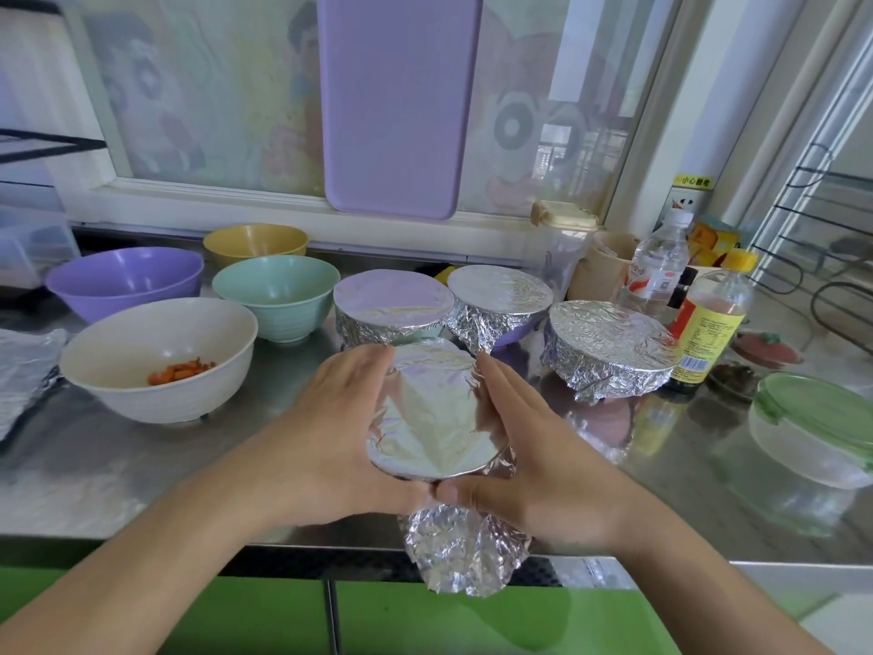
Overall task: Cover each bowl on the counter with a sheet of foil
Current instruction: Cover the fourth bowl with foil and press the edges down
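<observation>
- Leftmost, a foil stack (23, 371) lay at the counter (118, 470) edge.
- Next stood four uncovered bowls: purple (125, 281), white (158, 359) holding orange bits (182, 370), yellow (255, 239) and green (276, 295).
- At near centre, the left hand (330, 423) and right hand (524, 451) cupped a foil-wrapped bowl (432, 413), fingers curled round its sides, thumbs touching at the near rim; loose foil (465, 550) hung below.
- Beyond it sat two covered bowls (394, 300) (500, 290), touching.
- A third covered bowl (611, 345) stood right, beside bottles (708, 319).
</observation>
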Motion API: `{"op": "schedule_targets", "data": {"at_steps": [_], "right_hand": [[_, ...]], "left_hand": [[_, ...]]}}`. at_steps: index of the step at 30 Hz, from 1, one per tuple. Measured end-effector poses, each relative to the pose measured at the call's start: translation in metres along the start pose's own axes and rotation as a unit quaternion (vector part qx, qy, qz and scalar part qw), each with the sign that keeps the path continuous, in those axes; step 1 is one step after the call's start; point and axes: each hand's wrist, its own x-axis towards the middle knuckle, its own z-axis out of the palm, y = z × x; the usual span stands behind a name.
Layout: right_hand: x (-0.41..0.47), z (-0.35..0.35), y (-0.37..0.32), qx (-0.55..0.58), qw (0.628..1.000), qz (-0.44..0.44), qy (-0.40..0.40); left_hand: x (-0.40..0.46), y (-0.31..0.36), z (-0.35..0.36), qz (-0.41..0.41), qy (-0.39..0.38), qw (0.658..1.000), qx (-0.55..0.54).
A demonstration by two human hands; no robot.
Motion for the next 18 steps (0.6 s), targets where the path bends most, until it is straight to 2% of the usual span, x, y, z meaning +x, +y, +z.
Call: {"op": "schedule_targets", "data": {"at_steps": [3,6,9,12,15,18], "right_hand": [[-0.006,0.007,0.0,-0.026,1.0,0.002,0.009],[-0.009,-0.004,0.002,0.003,0.998,0.032,-0.054],[-0.004,-0.018,0.004,0.07,0.993,0.076,-0.062],[0.01,-0.018,0.004,0.032,0.997,0.045,-0.045],[0.02,-0.011,0.006,-0.004,0.997,0.029,-0.069],[0.018,-0.008,0.009,0.008,0.997,0.02,-0.075]], "left_hand": [[-0.003,0.002,-0.007,-0.018,-0.049,0.998,0.032],[-0.009,0.011,-0.007,-0.047,-0.076,0.996,0.003],[-0.007,0.018,-0.001,-0.072,-0.041,0.996,-0.03],[-0.006,0.021,0.006,-0.08,-0.007,0.997,-0.011],[-0.007,0.021,0.009,-0.072,0.007,0.997,0.018],[-0.006,0.019,0.008,-0.052,0.018,0.998,0.024]]}}
